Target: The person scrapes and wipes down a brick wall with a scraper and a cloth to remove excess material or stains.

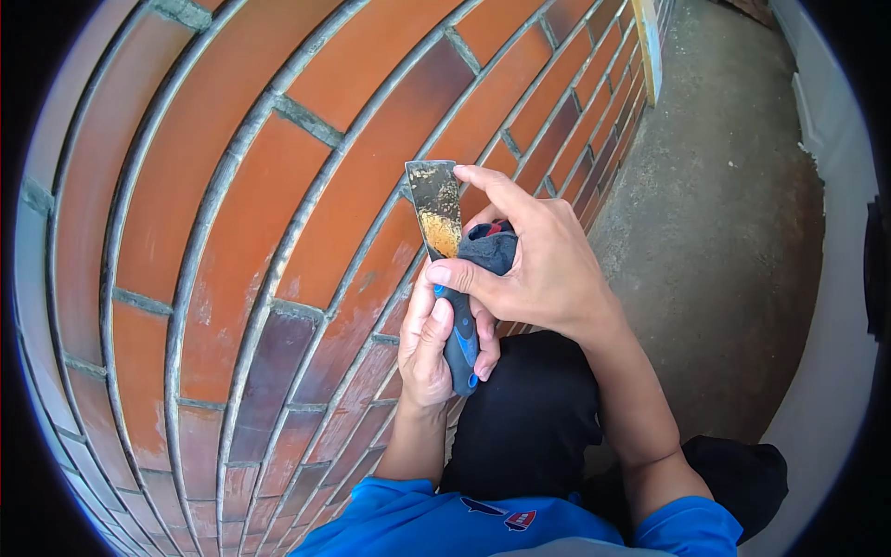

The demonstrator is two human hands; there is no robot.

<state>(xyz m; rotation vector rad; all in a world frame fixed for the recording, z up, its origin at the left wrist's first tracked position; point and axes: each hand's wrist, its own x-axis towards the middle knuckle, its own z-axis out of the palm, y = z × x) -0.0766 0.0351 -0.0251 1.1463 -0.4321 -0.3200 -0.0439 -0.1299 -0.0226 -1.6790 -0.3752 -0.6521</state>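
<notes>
A scraper (436,209) with a flat metal blade points up in front of the brick wall. Its blade carries yellowish and pale residue. My left hand (429,357) is closed round the scraper's black and blue handle. My right hand (548,255) is also closed, holding a bunched dark grey cloth (489,247) beside the blade. The right index fingertip touches the blade's top corner, and the right thumb lies at the blade's base. Part of the cloth is hidden behind the right fingers.
An orange and brown brick wall (371,213) with grey joints fills the left and middle. Rough concrete floor (715,213) runs along the right, bordered by a pale wall (835,121). A light wooden piece (647,51) stands against the bricks at the top. My dark-clothed knees are below.
</notes>
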